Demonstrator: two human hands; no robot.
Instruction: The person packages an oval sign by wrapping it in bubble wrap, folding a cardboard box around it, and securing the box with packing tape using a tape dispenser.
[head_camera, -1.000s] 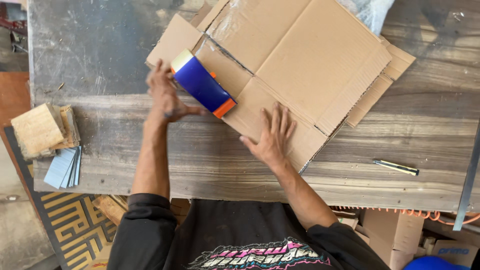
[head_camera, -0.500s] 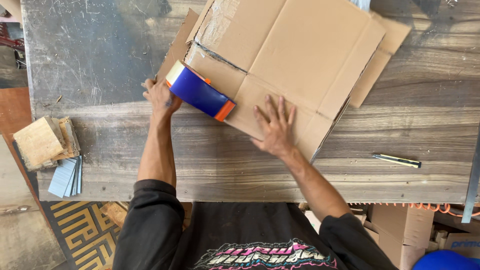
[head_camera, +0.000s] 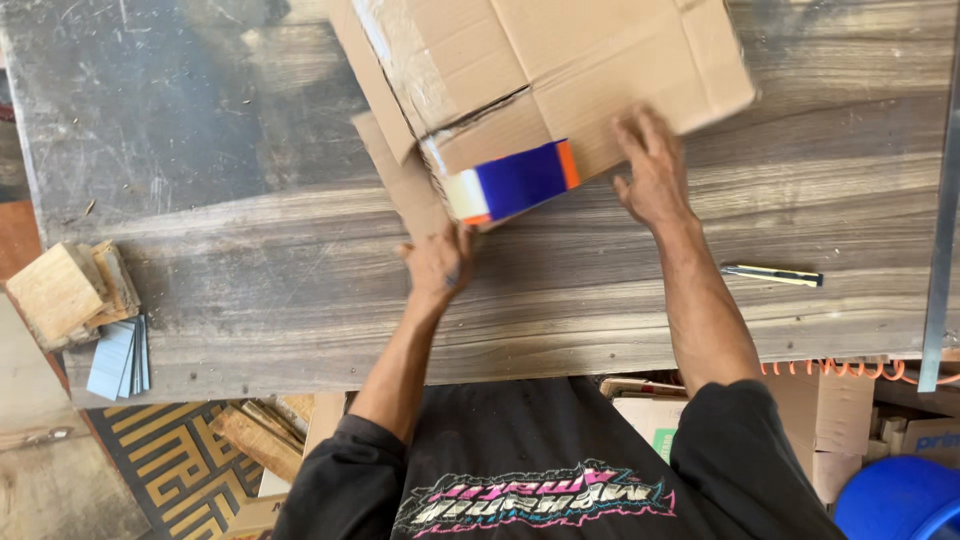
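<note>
Two bare hands work at a flattened cardboard box lying on a grey wooden table, and every place below is told from that box.

The left hand sits just below the box's near left corner, its forearm running straight down toward the person's black shirt. The fingers are curled in and closed on the near end of a blue tape dispenser, whose white and orange parts show at its ends. The dispenser lies across the box's near edge, tilted a little, touching the cardboard. How tightly the fingers clamp cannot be told, since the back of the hand hides them.

The right hand lies at the box's near right edge, palm down, fingers spread and pressed flat on the cardboard. Its wrist is bent slightly inward, and the forearm slants down and to the right.

A strip of clear tape shows along the box's left flap.

Right of the box and below it, well apart, a yellow and black utility knife lies on the table. Far to the left of the box, at the table's edge, sit wood blocks over a stack of pale blue cards.
</note>
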